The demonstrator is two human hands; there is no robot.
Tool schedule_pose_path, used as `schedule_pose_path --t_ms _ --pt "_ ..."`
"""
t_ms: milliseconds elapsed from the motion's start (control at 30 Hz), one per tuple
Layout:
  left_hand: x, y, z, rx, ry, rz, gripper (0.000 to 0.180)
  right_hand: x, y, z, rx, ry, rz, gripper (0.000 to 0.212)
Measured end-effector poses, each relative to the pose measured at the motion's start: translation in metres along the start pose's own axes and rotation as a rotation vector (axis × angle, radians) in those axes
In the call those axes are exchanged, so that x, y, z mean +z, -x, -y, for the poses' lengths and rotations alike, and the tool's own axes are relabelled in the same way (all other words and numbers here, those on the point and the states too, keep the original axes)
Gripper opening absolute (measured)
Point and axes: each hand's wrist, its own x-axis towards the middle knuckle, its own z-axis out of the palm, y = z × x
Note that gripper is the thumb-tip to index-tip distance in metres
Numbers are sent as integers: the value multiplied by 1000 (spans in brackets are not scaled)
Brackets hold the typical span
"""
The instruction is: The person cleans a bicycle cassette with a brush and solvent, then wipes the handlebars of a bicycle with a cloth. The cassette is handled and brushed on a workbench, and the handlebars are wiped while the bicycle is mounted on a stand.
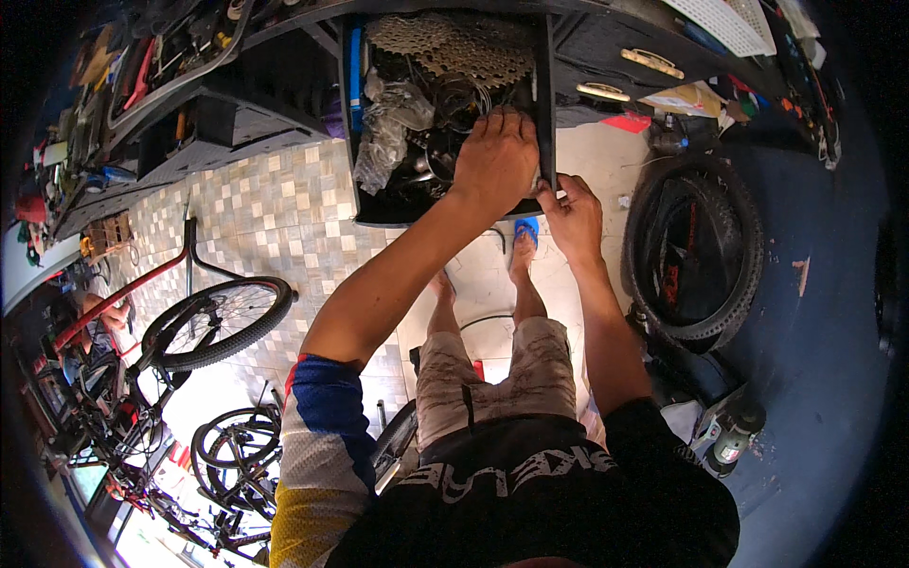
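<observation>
Left hand [499,156]: grip palm-down, fingers bent; right hand [575,218] half-curled at the black rectangular drawer's [546,95] near-right corner. Can't tell what either's holding. Brown toothed metal sprockets [454,45] lie ahead inside, crosswise, left hand nearer.

Dull metal cassette sprockets [445,43], rough with teeth – a crinkled, glossy plastic bag [383,142] – a matt drawer [386,210], knobbly rubber tyre [748,265], smooth floor tiles [284,194].
</observation>
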Motion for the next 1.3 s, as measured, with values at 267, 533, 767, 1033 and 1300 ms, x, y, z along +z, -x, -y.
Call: schedule_pose_path --t_ms 267,533,767,1033,1300 --pt "9 -36 -5 -60 -184 520 57 -2 0 -1 2 13 -13 33" --pt "-13 1 16 26 -242 489 52 -5 4 8 -82 87 -75 29" --pt "-27 58 34 26 -147 329 58 -9 3 10 -24 22 13 32" --pt "-27 65 37 38 -86 265 54 -9 4 12 -3 65 18 34" --pt "-30 83 46 49 20 169 52 -2 5 9 -16 125 -34 33"
